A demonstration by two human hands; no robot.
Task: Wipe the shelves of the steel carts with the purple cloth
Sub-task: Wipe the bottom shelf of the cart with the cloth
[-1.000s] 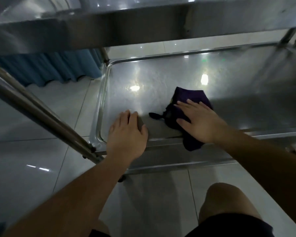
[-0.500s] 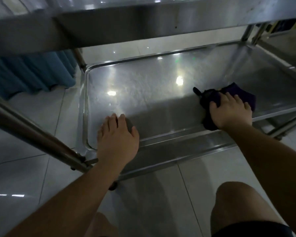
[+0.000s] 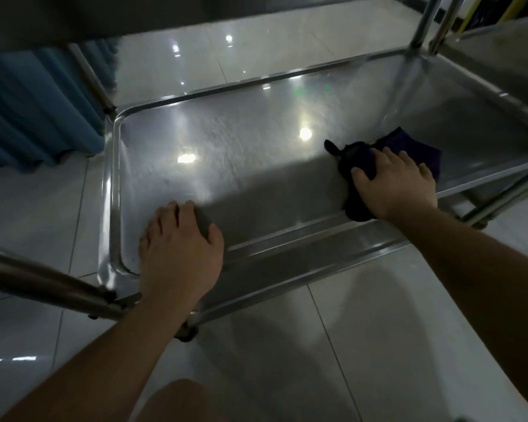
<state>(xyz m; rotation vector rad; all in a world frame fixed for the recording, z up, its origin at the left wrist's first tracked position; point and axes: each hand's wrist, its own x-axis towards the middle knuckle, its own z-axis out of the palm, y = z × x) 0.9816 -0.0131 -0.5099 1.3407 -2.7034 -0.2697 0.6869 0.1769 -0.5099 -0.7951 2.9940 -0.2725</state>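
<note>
Fingers (image 3: 392, 156) of the right hand (image 3: 393, 184) lie curled over the purple cloth (image 3: 409, 147), pressing it down onto the lower shelf (image 3: 241, 141) of the steel cart, near the shelf's front right; fingers (image 3: 165, 211) of the left hand (image 3: 179, 254) are loosely bent and rest on the shelf's front left corner, palm over the raised front rim (image 3: 287, 236), holding nothing. Biggest first: glossy tiled floor (image 3: 256, 360) runs under and around the cart, ceiling lights mirrored in it. Lower shelf is a shallow steel tray with rounded corners and a raised lip, bright light spots and fine swirl marks on the left and middle, darker shadow band along the front. Underside of an upper shelf (image 3: 73, 16) fills the top left of the view. Second steel cart (image 3: 500, 56) stands just beside the first on the right, its shelf edge close to the tray's right rim. Blue pleated curtain (image 3: 28, 111) hangs at the left, reaching the floor. Steel handle tube (image 3: 43, 281) crosses the lower left, joining the frame near the left wrist. Upright posts (image 3: 421, 25) rise at the back right corner. Both bare forearms come in from the bottom; a bare knee (image 3: 177, 400) shows at the bottom centre. Cloth is bunched, dark, partly hidden by the right hand, one tail sticking out to the left and its near end draped over the front rim. A caster (image 3: 186, 332) shows under the front left corner, mostly hidden.
</note>
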